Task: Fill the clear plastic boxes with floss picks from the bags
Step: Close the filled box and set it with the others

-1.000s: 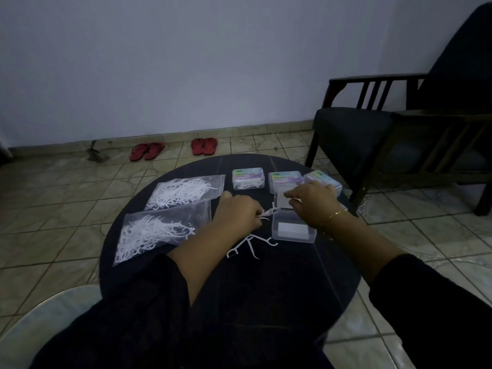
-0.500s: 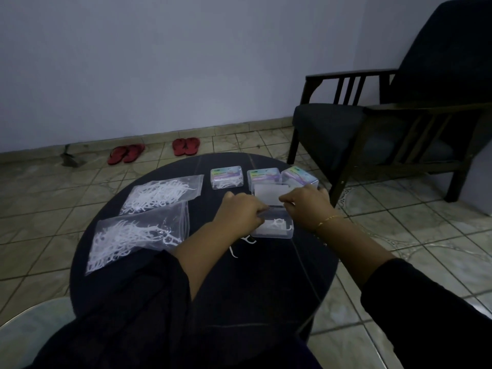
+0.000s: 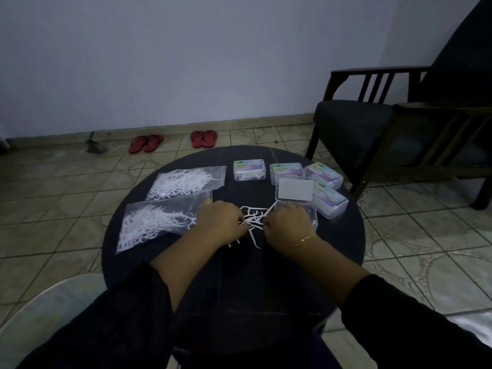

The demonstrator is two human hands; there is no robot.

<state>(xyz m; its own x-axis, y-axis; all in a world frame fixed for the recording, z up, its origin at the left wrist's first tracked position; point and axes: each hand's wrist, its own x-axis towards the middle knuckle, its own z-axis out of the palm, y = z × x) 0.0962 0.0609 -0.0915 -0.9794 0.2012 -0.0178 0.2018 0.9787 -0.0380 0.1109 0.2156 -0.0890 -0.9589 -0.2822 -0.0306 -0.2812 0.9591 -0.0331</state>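
Both hands working loose floss picks [image 3: 253, 218] beside the open box [image 3: 306, 209].
Left hand [image 3: 222, 222] and right hand [image 3: 286, 225] are pinching picks, fingers curled; two bags [image 3: 159, 225] are lying left of the box.

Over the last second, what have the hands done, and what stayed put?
Both hands, left hand and right hand, pulled back from the open box to the loose floss picks and now pinch at that pile. The bags, the closed boxes and the table stayed put.

Dark round table [image 3: 343, 241], bags [image 3: 170, 201], perhaps five boxes [image 3: 295, 187]
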